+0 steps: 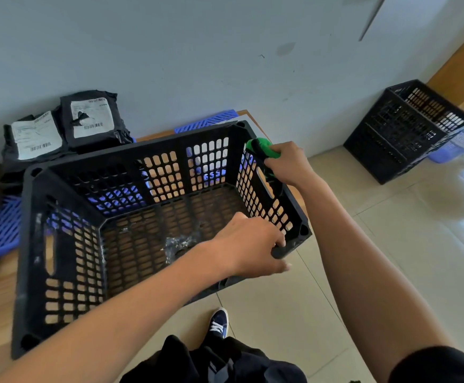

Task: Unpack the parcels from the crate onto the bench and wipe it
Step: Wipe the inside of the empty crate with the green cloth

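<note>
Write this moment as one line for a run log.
black slatted plastic crate: emptied | black plastic parcels: on bench | left hand: grips crate rim | right hand: holds green cloth at rim

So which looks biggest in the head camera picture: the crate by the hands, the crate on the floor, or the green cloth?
1. Near crate, though it is closest.
2. Floor crate.
3. Green cloth held by the right hand.

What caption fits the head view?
Left hand grips the emptied crate corner; right hand wipes its rim with a green cloth.
</note>
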`<state>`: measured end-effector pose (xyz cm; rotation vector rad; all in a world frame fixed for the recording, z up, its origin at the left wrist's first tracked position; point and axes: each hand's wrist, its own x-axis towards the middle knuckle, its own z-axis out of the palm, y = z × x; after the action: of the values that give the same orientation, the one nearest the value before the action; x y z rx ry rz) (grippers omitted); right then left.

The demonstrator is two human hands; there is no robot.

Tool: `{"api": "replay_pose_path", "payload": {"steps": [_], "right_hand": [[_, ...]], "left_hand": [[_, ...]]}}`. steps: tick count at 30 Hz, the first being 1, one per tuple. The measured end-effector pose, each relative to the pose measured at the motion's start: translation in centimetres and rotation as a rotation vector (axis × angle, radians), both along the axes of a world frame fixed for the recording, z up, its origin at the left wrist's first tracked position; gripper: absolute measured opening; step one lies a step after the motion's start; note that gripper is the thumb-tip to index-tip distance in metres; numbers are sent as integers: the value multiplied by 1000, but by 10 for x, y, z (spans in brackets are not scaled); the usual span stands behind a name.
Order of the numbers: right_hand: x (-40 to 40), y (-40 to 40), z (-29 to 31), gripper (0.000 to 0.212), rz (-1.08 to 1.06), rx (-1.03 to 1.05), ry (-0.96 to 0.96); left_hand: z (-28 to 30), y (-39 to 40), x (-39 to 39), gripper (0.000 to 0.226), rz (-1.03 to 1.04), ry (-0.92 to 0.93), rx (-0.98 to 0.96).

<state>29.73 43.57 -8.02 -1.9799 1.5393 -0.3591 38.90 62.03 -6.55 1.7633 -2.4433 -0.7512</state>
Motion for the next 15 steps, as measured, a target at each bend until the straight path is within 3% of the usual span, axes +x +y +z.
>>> {"api": "replay_pose_path", "payload": {"steps": [3,8,15], "right_hand": [[-8,17,-2,38,-38,-26,0],[-31,51,-3,39,-89,-34,21],[-65,88,-11,37,-96,-76,56]], "left_hand": [[-6,14,-2,24,-4,-46,-104],[-22,37,-1,40,40,-67,-233],[-33,57,-11,44,134,-47,-351]]}}
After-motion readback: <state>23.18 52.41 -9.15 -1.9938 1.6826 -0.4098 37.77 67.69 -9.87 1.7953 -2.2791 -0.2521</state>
